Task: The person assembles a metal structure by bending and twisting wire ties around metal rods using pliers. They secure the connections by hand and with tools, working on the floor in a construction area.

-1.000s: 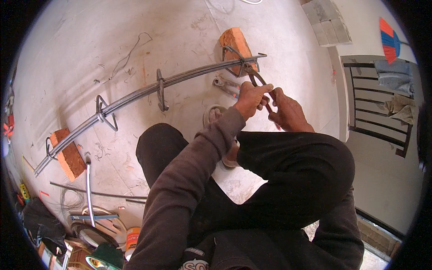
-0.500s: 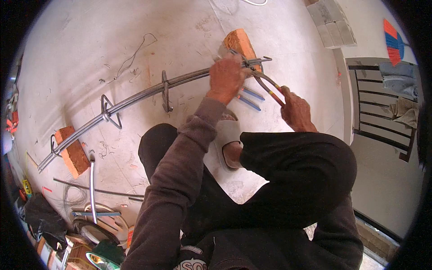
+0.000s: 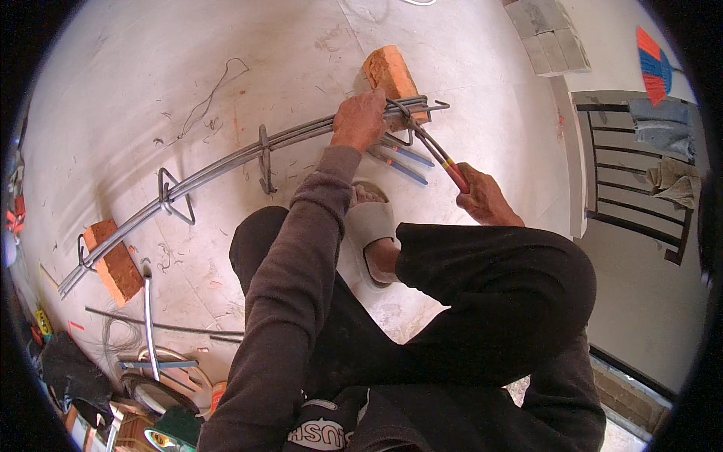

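1. Now the right hand (image 3: 486,197) is closed round the red handles of the pincers (image 3: 444,160), drawn together since half a second ago.
2. Left hand (image 3: 359,120), off the handles, curls over the steel bars (image 3: 226,160); fingers hidden, grip cannot be told.
3. Pincer head is near the end hoop (image 3: 411,138); probably the bars are being steadied.
4. Bars span an orange brick (image 3: 389,69) and a second brick (image 3: 114,262).

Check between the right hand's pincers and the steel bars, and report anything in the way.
Nothing visible: the red-handled pincers in the right hand have their head right at the steel bars. The left hand is over the bars, left of that head, not between.
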A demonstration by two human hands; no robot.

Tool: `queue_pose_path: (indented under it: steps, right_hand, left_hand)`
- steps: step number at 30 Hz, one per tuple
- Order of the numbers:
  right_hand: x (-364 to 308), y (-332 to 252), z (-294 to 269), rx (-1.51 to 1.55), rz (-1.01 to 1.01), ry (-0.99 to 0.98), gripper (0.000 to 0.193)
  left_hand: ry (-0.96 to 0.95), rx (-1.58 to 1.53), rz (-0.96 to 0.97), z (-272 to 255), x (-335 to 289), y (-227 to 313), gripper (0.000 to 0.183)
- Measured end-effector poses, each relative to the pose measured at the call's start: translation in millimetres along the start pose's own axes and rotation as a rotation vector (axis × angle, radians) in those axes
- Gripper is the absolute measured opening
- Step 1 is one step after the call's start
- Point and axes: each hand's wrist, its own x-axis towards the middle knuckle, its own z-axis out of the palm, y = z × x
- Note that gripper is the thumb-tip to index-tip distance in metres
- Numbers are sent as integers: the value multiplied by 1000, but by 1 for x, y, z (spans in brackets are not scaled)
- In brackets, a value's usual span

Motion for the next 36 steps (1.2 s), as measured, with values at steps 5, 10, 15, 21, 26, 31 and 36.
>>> queue_pose_path:
  steps: [5,10,15,21,26,31,36]
  right_hand:
    - [-3,-11,-6,755,324,-258,47]
    - [11,-5,9,1076,314,-479,52]
    - [17,5,26,1154,283,-568,54]
    - [5,4,25,1580,314,-663,69]
    - [3,11,13,1544,298,-646,81]
    - [12,19,9,1393,212,-632,81]
    - [6,27,27,1572,261,-604,78]
  left_hand:
    - [22,-29,44,-4,-1,5,27]
    - [56,-4,64,-2,-5,-2,42]
    - [63,14,92,1,-3,1,43]
    - [37,22,101,-4,-3,0,43]
    - [63,8,138,0,-5,-1,43]
    - [82,42,101,-1,-6,-7,36]
    - [85,46,126,-6,-5,6,46]
